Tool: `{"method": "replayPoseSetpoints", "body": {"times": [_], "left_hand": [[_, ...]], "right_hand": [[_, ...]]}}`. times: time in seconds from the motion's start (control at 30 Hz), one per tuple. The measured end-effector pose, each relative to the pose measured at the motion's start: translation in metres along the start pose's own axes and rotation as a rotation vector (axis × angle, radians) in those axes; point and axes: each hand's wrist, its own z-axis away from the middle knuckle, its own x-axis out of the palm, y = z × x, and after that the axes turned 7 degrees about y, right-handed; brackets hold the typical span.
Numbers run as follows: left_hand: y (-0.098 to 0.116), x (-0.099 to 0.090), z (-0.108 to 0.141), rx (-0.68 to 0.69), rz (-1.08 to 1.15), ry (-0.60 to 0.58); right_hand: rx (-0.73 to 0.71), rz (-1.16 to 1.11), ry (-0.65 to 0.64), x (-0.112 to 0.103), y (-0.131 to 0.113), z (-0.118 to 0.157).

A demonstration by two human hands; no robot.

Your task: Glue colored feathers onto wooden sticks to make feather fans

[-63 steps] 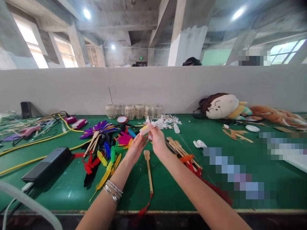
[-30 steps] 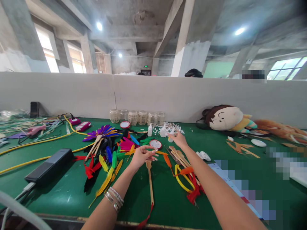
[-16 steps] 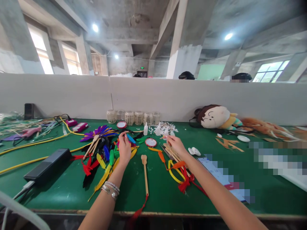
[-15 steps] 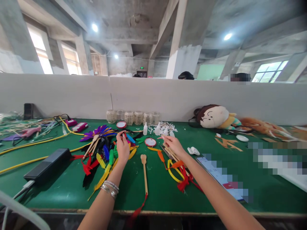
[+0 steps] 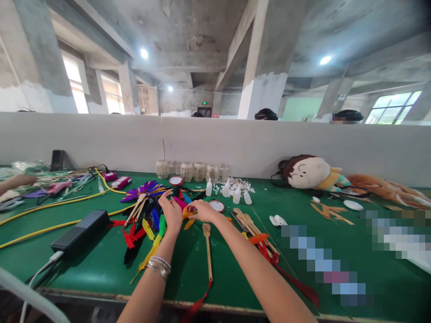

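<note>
My left hand [image 5: 171, 211] is raised above a heap of loose coloured feathers [image 5: 151, 220], fingers apart and holding nothing I can see. My right hand [image 5: 204, 211] reaches across from the right, its fingertips pinching a yellow-orange feather [image 5: 189, 213] at the heap's edge. The two hands are close together. Below them lies a wooden stick with a rounded end [image 5: 208, 251], a red tassel at its near end. A purple feather fan on a wooden handle [image 5: 141, 192] sits left of my left hand.
Green workbench [image 5: 87, 273] holds a black power bank [image 5: 80, 231], yellow cables, wooden sticks [image 5: 251, 224], glue bottles [image 5: 208, 187], glass jars [image 5: 186, 170] and a plush doll [image 5: 310, 172]. A co-worker's hand [image 5: 18, 180] shows at the far left. A white partition [image 5: 101, 139] backs the bench.
My right hand has moved left from above the wooden sticks to the feather heap and now pinches a feather. My left hand has stayed near the heap. The view has shifted slightly.
</note>
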Motion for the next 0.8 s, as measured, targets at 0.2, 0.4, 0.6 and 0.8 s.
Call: {"method": "replayPoseSetpoints", "body": {"times": [0.2, 0.4, 0.6, 0.8], "left_hand": [[0.006, 0.009, 0.013, 0.168, -0.049, -0.241], [0.009, 0.004, 0.004, 0.146, -0.102, -0.039], [-0.001, 0.003, -0.005, -0.198, 0.053, -0.003], [-0.012, 0.019, 0.005, -0.379, 0.225, -0.31]], "right_hand": [[0.016, 0.107, 0.026, 0.011, -0.01, -0.004], [0.077, 0.05, 0.171, 0.007, -0.004, -0.009], [0.187, -0.186, 0.316, 0.012, 0.004, -0.017], [0.141, -0.426, 0.362, 0.021, 0.001, -0.019]]}}
